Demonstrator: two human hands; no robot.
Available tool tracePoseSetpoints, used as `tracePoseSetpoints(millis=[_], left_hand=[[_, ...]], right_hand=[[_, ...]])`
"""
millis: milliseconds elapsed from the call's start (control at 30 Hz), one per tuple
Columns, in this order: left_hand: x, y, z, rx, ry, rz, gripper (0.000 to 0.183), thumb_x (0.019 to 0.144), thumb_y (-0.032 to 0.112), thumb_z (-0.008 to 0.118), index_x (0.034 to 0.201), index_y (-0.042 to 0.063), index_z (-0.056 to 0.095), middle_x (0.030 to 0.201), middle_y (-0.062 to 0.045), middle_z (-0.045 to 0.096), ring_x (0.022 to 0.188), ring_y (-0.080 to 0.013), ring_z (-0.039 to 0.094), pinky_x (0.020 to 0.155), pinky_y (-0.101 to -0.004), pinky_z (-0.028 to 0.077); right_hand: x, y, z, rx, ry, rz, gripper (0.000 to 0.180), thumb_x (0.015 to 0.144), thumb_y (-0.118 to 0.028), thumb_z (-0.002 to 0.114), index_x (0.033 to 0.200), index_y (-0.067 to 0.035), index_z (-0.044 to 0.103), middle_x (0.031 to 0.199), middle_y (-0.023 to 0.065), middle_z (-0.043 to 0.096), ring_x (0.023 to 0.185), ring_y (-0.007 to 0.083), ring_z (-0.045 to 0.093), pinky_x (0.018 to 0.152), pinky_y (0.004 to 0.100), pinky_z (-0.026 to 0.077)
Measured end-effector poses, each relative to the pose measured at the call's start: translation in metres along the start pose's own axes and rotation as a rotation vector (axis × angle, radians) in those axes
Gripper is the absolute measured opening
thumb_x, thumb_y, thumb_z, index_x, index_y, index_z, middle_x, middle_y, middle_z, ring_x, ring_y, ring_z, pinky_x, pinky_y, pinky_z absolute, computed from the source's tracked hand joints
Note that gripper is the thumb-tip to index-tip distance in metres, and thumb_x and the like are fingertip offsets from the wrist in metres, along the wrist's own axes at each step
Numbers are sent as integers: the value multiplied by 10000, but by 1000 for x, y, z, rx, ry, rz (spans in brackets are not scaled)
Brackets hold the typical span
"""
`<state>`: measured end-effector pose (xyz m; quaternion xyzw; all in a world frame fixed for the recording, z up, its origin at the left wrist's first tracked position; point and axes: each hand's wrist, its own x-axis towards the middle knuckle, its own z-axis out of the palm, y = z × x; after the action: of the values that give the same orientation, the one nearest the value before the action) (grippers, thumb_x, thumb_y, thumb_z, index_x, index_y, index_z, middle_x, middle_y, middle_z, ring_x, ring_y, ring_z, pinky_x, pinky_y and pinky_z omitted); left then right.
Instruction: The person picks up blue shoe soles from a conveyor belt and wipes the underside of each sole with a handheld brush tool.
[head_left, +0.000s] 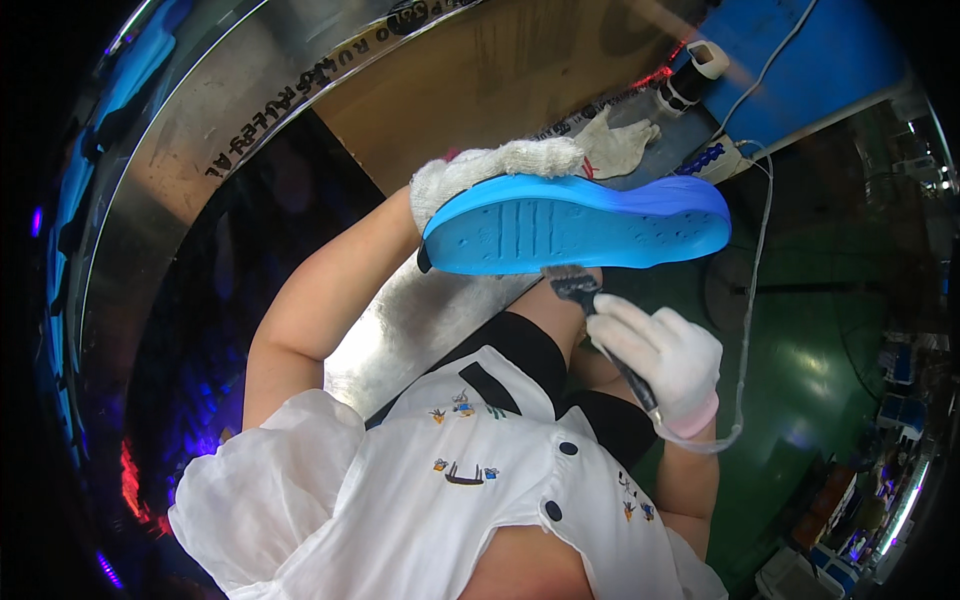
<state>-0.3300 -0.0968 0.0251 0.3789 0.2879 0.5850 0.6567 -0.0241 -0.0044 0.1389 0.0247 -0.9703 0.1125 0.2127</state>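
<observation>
My left hand (495, 166), in a white knit glove, holds a blue shoe sole (570, 225) along its far edge. The sole's hollow inner side faces me, and its right end shades to violet. A small black piece (424, 256) shows at its left end. In my right hand (660, 356), gloved in white with a pink cuff, is the black handle of a flat brush (574, 285). The bristles are at the sole's near edge; whether they touch it I cannot tell. A clear tube (750, 352) runs from the handle's rear end.
Beyond the sole, a loose white glove (615, 142) lies on a metal surface beside a black and white container (694, 75). The tube leads up to a small white box (724, 161). A curved metal rim (247, 82) crosses the upper left, near a brown board (450, 82).
</observation>
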Motion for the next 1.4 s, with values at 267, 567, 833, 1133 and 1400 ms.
tracePoseSetpoints(millis=[267, 567, 833, 1133, 1400], left_hand=[[3, -9, 7, 170, -99, 302, 562, 935, 208, 672, 1456, 93, 494, 1431, -147, 540, 1306, -230, 548, 1098, -357, 445], [13, -14, 77, -509, 295, 35, 780, 929, 684, 503, 1463, 117, 462, 1339, -224, 579, 1081, -388, 662, 807, -553, 591], [9, -24, 118, -641, 219, 199, 875, 921, 713, 483, 1484, 48, 404, 1327, -229, 581, 1135, -348, 628, 992, -475, 526], [-26, 187, 119, -126, 215, 720, 862, 924, 676, 508, 1476, 23, 396, 1333, -228, 577, 990, -328, 671, 860, -458, 585], [-105, 233, 153, 2065, 1106, 602, 441, 922, 365, 652, 1229, 48, 641, 1228, -145, 658, 1047, -285, 645, 934, -388, 525]], right_hand=[[6, 0, 3, 244, 69, -2, 249, 674, -56, 825, 908, -58, 740, 1028, 129, 748, 601, 216, 586, 559, 293, 469], [2, 5, 17, 666, 276, 86, 218, 679, -8, 772, 889, -44, 728, 871, 76, 736, 724, 202, 607, 674, 316, 475], [23, -19, 36, 184, 428, 70, 327, 682, 43, 797, 993, -32, 732, 977, 126, 716, 805, 275, 643, 750, 352, 499], [-15, -17, 28, 1199, 758, 355, 294, 835, 7, 594, 1126, 32, 558, 1050, 172, 623, 911, 236, 643, 800, 317, 524], [-22, -18, 51, 1110, 698, 637, 240, 747, 65, 656, 987, 53, 640, 923, 96, 662, 771, 124, 611, 676, 242, 498]])
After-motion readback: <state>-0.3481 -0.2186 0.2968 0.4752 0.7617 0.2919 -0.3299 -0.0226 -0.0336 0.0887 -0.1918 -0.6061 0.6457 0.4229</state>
